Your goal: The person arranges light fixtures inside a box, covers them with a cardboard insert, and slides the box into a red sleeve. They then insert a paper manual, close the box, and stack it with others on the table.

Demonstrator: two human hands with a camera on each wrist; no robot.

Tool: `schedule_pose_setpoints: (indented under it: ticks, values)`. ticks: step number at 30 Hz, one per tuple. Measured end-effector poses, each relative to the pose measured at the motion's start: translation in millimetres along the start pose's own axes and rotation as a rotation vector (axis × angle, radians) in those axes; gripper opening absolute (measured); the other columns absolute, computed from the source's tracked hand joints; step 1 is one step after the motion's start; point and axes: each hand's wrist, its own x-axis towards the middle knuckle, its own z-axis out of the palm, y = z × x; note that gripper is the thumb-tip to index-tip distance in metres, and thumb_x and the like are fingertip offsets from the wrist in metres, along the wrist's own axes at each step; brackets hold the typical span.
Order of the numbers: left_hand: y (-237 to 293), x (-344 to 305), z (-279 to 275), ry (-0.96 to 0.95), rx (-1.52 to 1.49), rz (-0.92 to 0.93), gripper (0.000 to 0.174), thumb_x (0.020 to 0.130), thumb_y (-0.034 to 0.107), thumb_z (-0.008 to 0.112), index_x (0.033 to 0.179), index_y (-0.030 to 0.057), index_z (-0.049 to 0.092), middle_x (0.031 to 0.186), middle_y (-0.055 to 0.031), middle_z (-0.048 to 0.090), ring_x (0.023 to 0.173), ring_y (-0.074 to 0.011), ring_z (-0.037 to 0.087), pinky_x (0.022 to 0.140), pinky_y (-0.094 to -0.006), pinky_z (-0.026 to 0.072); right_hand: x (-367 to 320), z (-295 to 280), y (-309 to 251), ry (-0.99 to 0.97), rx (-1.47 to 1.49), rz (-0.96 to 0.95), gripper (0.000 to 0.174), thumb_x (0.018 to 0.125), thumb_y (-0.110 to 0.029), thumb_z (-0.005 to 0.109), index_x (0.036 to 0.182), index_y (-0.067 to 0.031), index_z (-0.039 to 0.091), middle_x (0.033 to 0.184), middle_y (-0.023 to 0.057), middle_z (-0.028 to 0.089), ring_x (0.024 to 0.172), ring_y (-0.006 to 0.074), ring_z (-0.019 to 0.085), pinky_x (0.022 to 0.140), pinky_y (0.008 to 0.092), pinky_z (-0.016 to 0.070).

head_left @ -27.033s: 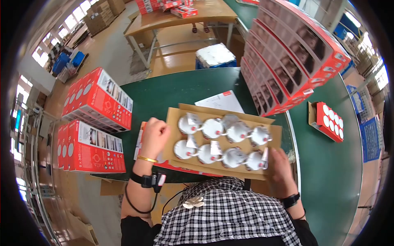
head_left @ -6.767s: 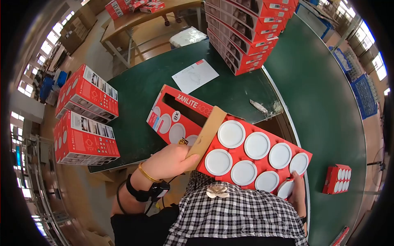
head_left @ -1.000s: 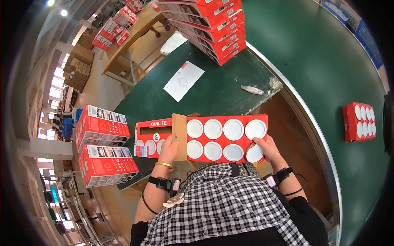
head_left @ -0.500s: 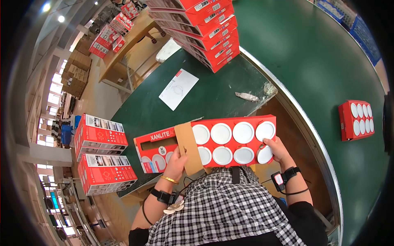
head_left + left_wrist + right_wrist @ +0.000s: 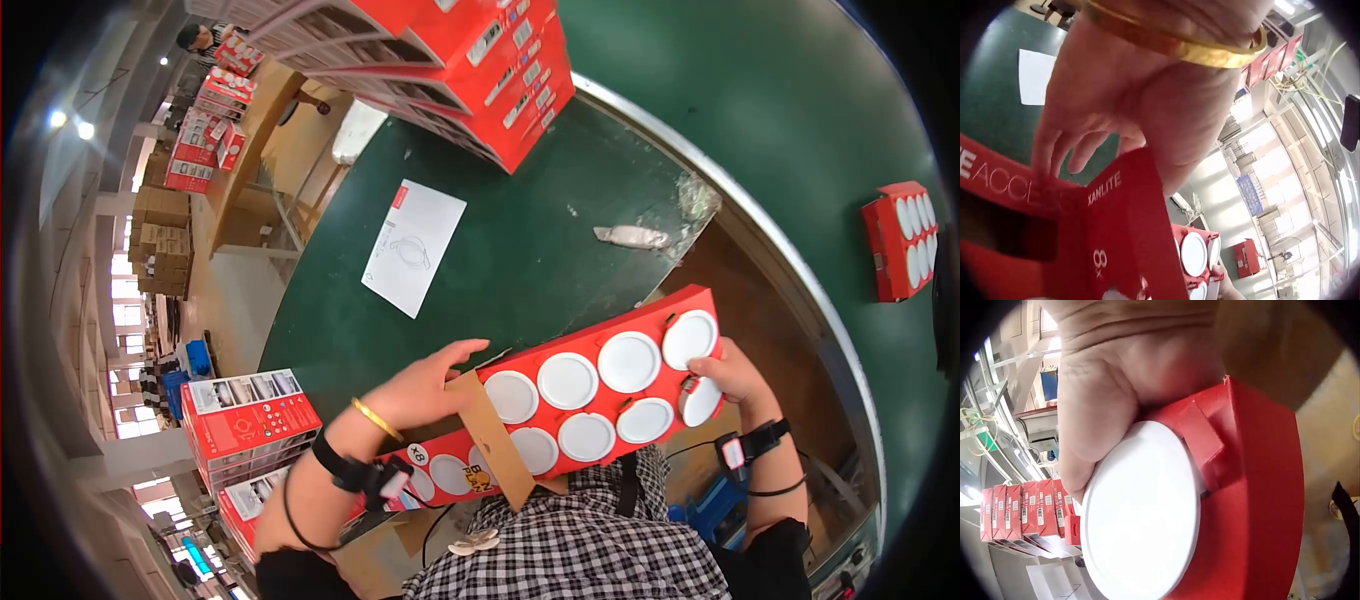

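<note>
A red carton tray (image 5: 655, 318) with two rows of white round discs lies slanted across my lap. Its left end meets a printed red sleeve (image 5: 445, 443) with a cut-out window, and a brown cardboard flap (image 5: 497, 440) stands up where they join. My left hand (image 5: 420, 388) is over the flap's upper end, fingers extended past the far edge. In the left wrist view those fingers (image 5: 1063, 147) reach over the sleeve's lettered side. My right hand (image 5: 735, 372) grips the tray's right end, its thumb beside a tilted white disc (image 5: 1141, 512).
Stacked red boxes (image 5: 500, 90) stand at the back of the green table. A sheet with a drawing (image 5: 413, 245) and a crumpled clear-wrapped item (image 5: 633, 237) lie before them. More red boxes (image 5: 250, 425) are at left; a small filled carton (image 5: 900, 242) sits at right.
From about a second ago, the left hand has gone from holding the sleeve by the flap to its far upper edge, fingers extended. The carton slants more, right end higher; right hand keeps its grip.
</note>
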Motion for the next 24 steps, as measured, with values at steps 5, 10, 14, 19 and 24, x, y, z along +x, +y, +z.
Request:
schedule_pose_setpoints:
  ticks: [5,10,14,19,24]
  values:
    - [43,38,-33,-0.366,0.42,-0.222,0.051,0.089,0.008,0.055,0.14,0.0076,0.05,0.128,-0.0175,0.062,0.106,-0.0279,0.065,0.091,-0.0353,0.0518,0,-6,9,0.001,0.068,0.054,0.063,0.073,-0.033,0.082,0.122,0.0025,0.063,0.108,0.0053,0.069,0.095,0.0137,0.065,0.086,0.0309,0.0539]
    - [32,43,-19,-0.244,0.484,0.125,0.031,0.089,0.006,0.049,0.119,0.0038,0.058,0.114,-0.0175,0.065,0.1,-0.0344,0.065,0.089,-0.0397,0.052,-6,-3,7,0.009,0.043,0.027,0.056,0.079,-0.023,0.076,0.127,0.002,0.06,0.111,0.0065,0.069,0.099,0.0152,0.063,0.089,0.0321,0.0527]
    - [42,44,-16,-0.251,0.642,0.093,0.029,0.088,0.006,0.048,0.116,0.0016,0.058,0.112,-0.0196,0.066,0.104,-0.0358,0.065,0.091,-0.0415,0.052,-8,-1,7,0.065,0.027,0.079,0.064,0.072,-0.032,0.081,0.122,0.0029,0.062,0.108,0.007,0.07,0.096,0.0156,0.066,0.087,0.0321,0.054]
    - [39,56,-20,-0.37,0.722,-0.097,0.035,0.088,0.012,0.052,0.119,-0.001,0.061,0.115,-0.0226,0.065,0.107,-0.0357,0.064,0.095,-0.0403,0.0511,-7,-2,5,0.046,-0.018,0.095,0.065,0.071,-0.033,0.081,0.121,0.0032,0.062,0.107,0.0068,0.07,0.095,0.0154,0.065,0.086,0.0317,0.0538]
    - [40,62,-26,-0.435,0.621,-0.132,0.048,0.085,0.022,0.058,0.126,-0.0034,0.062,0.12,-0.0217,0.064,0.112,-0.0339,0.062,0.097,-0.039,0.0501,-6,-1,6,0.026,-0.011,0.088,0.061,0.072,-0.029,0.08,0.121,0.0034,0.063,0.106,0.0063,0.069,0.094,0.0139,0.064,0.085,0.0303,0.0535]
